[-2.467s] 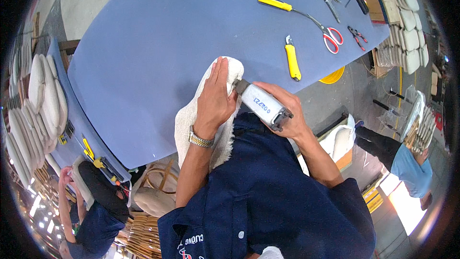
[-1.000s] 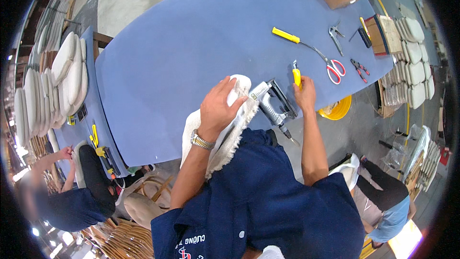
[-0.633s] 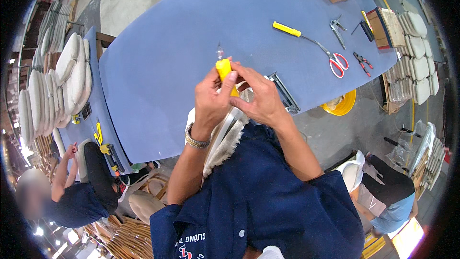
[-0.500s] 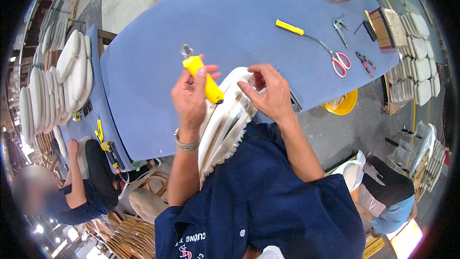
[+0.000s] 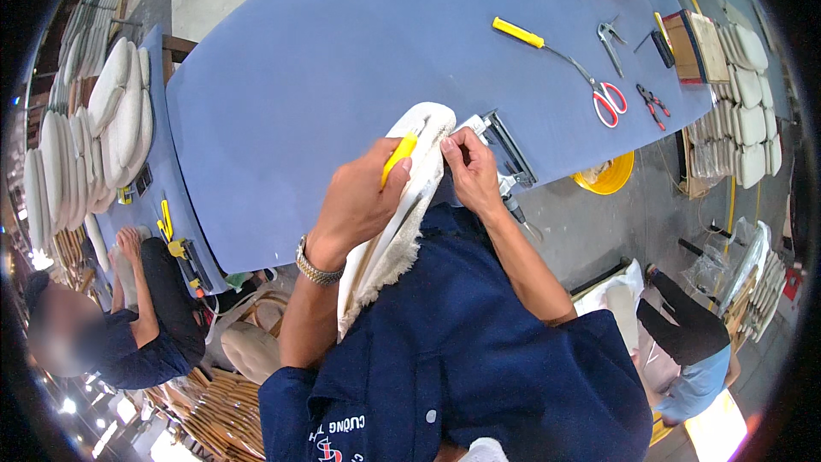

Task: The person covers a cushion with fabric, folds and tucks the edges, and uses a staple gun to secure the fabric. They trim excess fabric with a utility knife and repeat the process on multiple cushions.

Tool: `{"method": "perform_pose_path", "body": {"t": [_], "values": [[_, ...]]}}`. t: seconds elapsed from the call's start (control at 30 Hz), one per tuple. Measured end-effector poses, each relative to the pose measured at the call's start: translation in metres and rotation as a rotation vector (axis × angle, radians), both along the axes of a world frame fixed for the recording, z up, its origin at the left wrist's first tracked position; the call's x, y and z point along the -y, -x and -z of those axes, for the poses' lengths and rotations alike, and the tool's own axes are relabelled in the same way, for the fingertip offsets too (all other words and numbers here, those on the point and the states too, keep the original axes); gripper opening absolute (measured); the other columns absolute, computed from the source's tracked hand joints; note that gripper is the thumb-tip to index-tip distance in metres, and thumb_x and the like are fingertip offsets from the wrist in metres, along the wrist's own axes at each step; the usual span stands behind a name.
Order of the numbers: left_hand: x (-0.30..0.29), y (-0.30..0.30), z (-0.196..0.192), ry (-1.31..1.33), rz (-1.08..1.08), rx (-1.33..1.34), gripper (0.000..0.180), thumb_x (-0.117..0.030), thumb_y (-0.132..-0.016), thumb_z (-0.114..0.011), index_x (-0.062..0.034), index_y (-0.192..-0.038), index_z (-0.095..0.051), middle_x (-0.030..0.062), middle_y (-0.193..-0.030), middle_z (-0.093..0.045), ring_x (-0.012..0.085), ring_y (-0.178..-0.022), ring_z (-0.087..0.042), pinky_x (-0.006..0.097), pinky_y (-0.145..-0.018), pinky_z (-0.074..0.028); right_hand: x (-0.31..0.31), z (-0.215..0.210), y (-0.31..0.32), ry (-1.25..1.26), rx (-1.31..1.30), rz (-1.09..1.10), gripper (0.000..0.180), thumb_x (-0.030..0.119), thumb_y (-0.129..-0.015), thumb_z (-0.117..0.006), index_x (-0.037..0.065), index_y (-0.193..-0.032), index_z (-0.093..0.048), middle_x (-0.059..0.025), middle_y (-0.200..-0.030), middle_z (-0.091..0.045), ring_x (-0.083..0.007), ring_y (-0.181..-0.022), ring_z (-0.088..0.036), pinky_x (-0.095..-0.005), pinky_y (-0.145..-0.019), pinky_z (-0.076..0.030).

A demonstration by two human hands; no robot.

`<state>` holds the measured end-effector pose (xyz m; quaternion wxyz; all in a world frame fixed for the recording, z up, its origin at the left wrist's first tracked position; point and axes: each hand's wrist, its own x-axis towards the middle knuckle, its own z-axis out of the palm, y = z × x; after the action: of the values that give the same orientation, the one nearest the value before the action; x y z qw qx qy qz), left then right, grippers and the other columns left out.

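A white upholstered cushion (image 5: 422,120) with a frayed fabric edge leans between my body and the table edge, its underside turned toward me. My left hand (image 5: 361,198) is closed around a yellow-handled tool (image 5: 398,159) over the cushion; the tool's metal end is hidden now. At the cushion's upper right edge, my right hand (image 5: 473,173) has thumb and fingers pinched together on the fabric edge (image 5: 446,139). Just beyond that hand, a staple gun (image 5: 510,150) lies at the table's near edge, partly covered by it.
On the blue table (image 5: 325,60) lie red-handled scissors (image 5: 609,104), a yellow-handled tool (image 5: 518,32), a metal hand tool (image 5: 611,47) and red-handled pliers (image 5: 652,107). Boxes stand far right. A yellow bucket (image 5: 611,178) sits below the edge. People work at left and lower right.
My left hand has brought the yellow-handled tool down and right, onto the cushion. My right hand has shifted slightly lower, uncovering the staple gun behind it. The cushion has tilted a little.
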<state>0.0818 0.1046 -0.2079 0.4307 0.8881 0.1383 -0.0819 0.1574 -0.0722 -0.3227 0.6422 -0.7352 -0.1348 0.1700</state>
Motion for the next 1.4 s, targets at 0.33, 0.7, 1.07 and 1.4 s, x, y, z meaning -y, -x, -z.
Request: {"method": "perform_pose_path", "body": {"t": [0.33,0.7,1.07,1.4], "values": [[0.015,-0.018,-0.016,-0.431,0.228,-0.114,0.041,-0.030,-0.103,-0.052,-0.0061,-0.136,-0.059,0.0196,-0.080,-0.072,0.0415,-0.069,-0.070,0.053,-0.061,-0.055,-0.003,0.013,-0.001,-0.078,-0.035,0.003,0.024,0.023,-0.105,-0.059,0.004,-0.090,-0.057,0.0000,-0.073,-0.051,-0.0095,-0.070,-0.047,-0.0286,-0.063,-0.041],[0.031,-0.014,-0.005,-0.636,0.225,-0.115,0.041,-0.031,-0.102,-0.054,-0.0121,-0.139,-0.058,0.0130,-0.086,-0.075,0.0352,-0.068,-0.072,0.046,-0.057,-0.057,-0.003,0.014,-0.004,-0.123,-0.051,-0.019,0.024,0.023,-0.105,-0.058,0.003,-0.091,-0.056,0.0002,-0.075,-0.051,-0.0098,-0.072,-0.046,-0.0284,-0.066,-0.041],[0.023,-0.006,0.003,-0.573,0.293,-0.126,0.041,-0.032,-0.102,-0.058,-0.0109,-0.137,-0.055,0.0134,-0.085,-0.075,0.0340,-0.070,-0.073,0.044,-0.056,-0.056,0.003,0.014,-0.001,-0.096,-0.047,-0.031,0.025,0.024,-0.106,-0.058,0.005,-0.091,-0.057,0.0019,-0.075,-0.049,-0.0088,-0.073,-0.045,-0.0268,-0.067,-0.040],[0.026,0.024,0.006,-0.523,0.195,-0.104,0.046,-0.033,-0.102,-0.058,-0.0140,-0.143,-0.053,0.0109,-0.083,-0.073,0.0308,-0.070,-0.072,0.044,-0.057,-0.055,0.009,0.026,-0.002,-0.172,-0.099,-0.023,0.026,0.025,-0.108,-0.055,0.004,-0.093,-0.057,0.0032,-0.080,-0.054,-0.0071,-0.076,-0.050,-0.0248,-0.070,-0.045]]}}
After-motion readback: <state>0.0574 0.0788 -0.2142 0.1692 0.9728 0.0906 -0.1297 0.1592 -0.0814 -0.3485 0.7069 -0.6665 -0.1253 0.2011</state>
